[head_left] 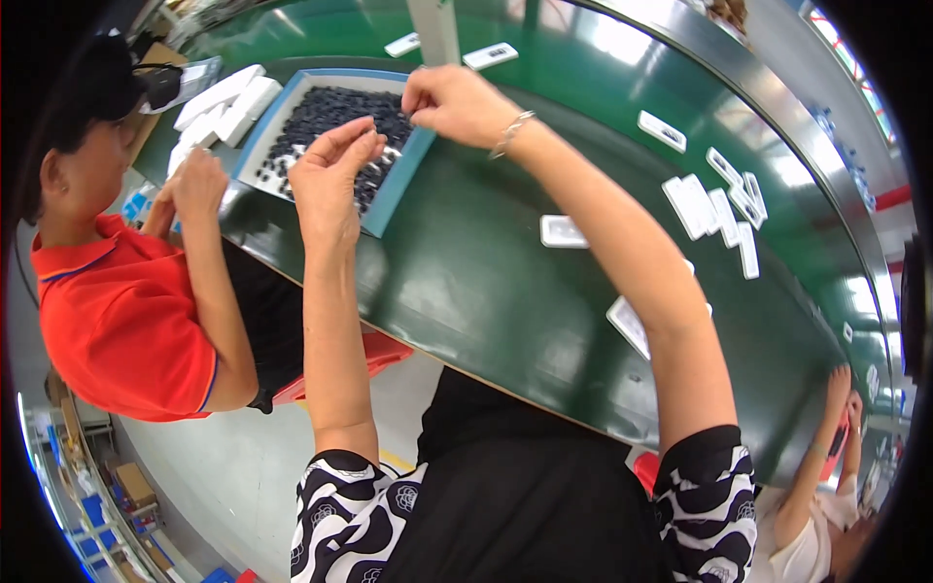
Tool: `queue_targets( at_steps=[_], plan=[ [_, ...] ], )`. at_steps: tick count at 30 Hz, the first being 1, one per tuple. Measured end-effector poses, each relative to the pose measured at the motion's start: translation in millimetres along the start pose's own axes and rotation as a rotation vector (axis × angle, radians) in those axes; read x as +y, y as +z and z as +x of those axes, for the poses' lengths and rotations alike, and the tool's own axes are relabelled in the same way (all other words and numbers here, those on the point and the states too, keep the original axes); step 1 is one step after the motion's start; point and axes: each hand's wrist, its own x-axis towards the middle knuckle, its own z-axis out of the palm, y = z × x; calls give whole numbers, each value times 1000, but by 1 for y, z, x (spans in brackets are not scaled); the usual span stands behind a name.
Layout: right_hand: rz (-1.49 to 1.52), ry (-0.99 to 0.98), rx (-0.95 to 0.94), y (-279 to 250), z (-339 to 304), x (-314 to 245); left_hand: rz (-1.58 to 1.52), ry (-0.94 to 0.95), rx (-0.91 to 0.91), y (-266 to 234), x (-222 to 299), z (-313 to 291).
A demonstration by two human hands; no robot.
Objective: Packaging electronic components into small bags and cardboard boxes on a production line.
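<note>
My left hand (335, 173) is raised over the near right part of a blue-rimmed box (397, 185), its thumb and fingertips pinched together. Whatever sits in that pinch is too small to make out. Many small black pieces (335, 109) fill the box, thinning toward its near side where the white bottom shows. My right hand (457, 105), with a bracelet at the wrist, hovers by the box's far right corner. Its fingers are curled closed, and anything between them is hidden.
On the green table (466, 282), white rectangular pieces (690, 206) lie scattered to the right. White boxes (222, 109) are stacked left of the blue-rimmed box. A co-worker in a red shirt (126, 321) sits close on my left; another person (826, 505) works at far right.
</note>
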Motion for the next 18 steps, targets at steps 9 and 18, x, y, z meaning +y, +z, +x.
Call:
queue_targets(
  at_steps=[9,18],
  plan=[
    [62,524,4,-105,-172,-28,370,56,-535,100,-16,-48],
    [-134,418,-116,-70,-193,-17,657,516,-776,116,-49,-56]
  ],
)
